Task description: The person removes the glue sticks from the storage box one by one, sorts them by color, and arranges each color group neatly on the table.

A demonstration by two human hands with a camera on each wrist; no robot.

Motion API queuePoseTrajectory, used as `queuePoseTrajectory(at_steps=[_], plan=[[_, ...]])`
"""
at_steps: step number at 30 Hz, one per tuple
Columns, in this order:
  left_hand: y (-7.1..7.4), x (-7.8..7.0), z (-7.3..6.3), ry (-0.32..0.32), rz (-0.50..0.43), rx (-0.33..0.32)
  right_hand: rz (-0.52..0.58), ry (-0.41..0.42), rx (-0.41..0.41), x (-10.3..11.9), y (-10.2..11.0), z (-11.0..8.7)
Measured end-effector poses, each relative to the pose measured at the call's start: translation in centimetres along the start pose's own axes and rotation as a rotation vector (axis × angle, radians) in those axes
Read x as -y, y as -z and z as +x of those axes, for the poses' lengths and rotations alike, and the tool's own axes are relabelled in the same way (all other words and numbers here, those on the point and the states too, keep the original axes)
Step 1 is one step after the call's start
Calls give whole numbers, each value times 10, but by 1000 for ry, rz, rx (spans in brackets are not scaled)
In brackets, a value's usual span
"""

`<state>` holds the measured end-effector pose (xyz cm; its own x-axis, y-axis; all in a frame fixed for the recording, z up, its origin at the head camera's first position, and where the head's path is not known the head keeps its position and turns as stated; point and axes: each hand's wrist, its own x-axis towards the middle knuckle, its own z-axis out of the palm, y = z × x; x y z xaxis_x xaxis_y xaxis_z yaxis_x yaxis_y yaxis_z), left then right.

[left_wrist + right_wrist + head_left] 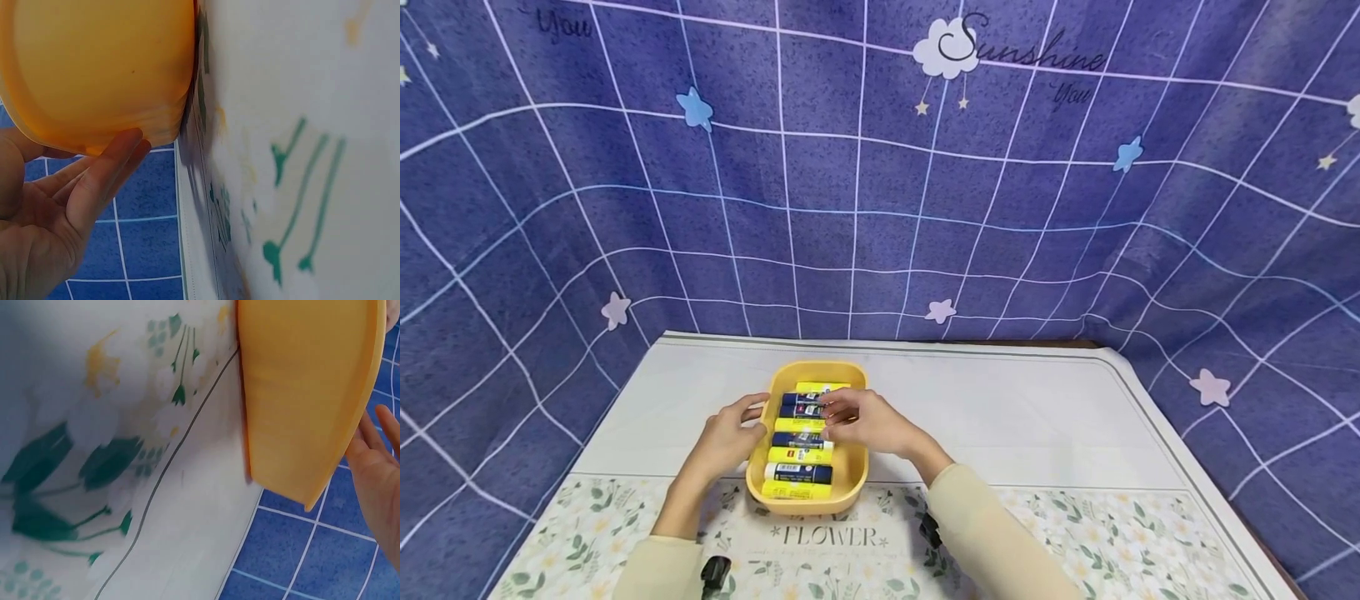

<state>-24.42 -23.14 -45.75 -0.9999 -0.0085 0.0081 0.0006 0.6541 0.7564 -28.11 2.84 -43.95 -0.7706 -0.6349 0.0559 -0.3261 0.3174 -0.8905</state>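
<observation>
A yellow plastic tray point(850, 481) stands on the table, with a row of yellow and dark blue glue sticks point(800, 456) lying crosswise inside. My left hand point(726, 437) is at the tray's left side. In the left wrist view, extended fingers of the left hand point(75, 200) touch the tray's outer wall point(106, 75). Over the tray's right half, my right hand point(876, 423) reaches in from the right, thumb and fingers apart near the right ends of the glue sticks. The tray wall point(306, 406) partly hides the right hand point(375, 462) in the right wrist view.
A white cloth with a floral front part point(1105, 533) covers the table. Behind and around it hangs a blue curtain point(880, 233) with a white grid and stars. Dark wrist devices point(716, 572) show at both sleeves.
</observation>
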Motion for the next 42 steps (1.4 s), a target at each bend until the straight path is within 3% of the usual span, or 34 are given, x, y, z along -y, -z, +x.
queuePoseTrajectory(at_steps=[9, 23, 42], plan=[[-1, -1, -1, 7, -16, 10, -2, -21, 75, 5, -15, 11], [-2, -1, -1, -14, 8, -2, -170, -129, 119, 12, -32, 20], [-1, -3, -3, -8, 9, -1, -361, -144, 178, 15, -44, 24]])
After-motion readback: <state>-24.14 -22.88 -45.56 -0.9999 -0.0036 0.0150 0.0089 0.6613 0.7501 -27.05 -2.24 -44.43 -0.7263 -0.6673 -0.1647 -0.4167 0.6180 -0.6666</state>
